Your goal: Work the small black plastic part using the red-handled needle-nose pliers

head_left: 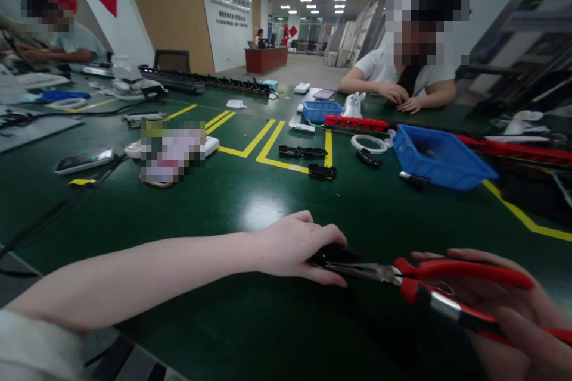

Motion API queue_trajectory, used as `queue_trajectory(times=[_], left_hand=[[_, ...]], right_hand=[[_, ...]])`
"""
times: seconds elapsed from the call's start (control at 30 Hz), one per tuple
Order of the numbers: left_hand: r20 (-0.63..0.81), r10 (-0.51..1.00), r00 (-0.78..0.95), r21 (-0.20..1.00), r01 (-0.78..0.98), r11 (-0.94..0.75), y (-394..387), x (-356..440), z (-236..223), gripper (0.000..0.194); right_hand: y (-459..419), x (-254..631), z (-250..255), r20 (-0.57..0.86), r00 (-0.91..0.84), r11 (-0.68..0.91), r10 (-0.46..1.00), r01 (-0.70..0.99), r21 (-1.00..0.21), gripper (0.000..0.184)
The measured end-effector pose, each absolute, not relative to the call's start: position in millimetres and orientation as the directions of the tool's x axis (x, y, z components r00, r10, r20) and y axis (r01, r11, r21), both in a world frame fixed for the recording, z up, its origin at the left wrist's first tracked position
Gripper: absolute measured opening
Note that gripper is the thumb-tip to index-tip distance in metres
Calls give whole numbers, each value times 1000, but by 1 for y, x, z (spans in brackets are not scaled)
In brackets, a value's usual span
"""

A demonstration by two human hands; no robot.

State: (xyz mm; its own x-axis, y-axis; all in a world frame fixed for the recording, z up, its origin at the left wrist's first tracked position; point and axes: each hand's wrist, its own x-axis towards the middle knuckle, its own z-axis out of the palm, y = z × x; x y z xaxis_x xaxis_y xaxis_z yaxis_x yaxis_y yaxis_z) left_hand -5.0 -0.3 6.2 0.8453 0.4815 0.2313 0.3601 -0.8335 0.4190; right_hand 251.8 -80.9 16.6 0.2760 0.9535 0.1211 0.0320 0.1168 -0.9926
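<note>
Low over the near part of the green table, my left hand is closed round a small black plastic part, mostly covered by the fingers. From the right, my right hand grips red-handled needle-nose pliers. Their metal jaws point left and reach the black part; whether they clamp it cannot be made out. Beyond my hands lie more black plastic parts, inside and beside a yellow tape outline. Another black part is near a white ring-shaped roll.
A blue bin stands at right, a smaller blue tray farther back. Red strips lie behind. At left are a phone, a handheld device and a black cable. A co-worker sits across, another person far left.
</note>
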Motion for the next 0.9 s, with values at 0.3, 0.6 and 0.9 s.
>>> queue_trajectory(times=[0.3, 0.6, 0.9], left_hand=[[189, 417, 889, 454, 298, -840, 2, -4, 9, 49], [173, 434, 884, 451, 321, -833, 0, -4, 10, 51], [170, 479, 861, 423, 375, -825, -1, -2, 9, 47]], right_hand=[[-89, 265, 8, 99, 262, 76, 960, 100, -992, 39], [-85, 261, 17, 164, 168, 152, 972, 82, -985, 41], [-89, 271, 5, 215, 103, 191, 971, 209, -959, 47]])
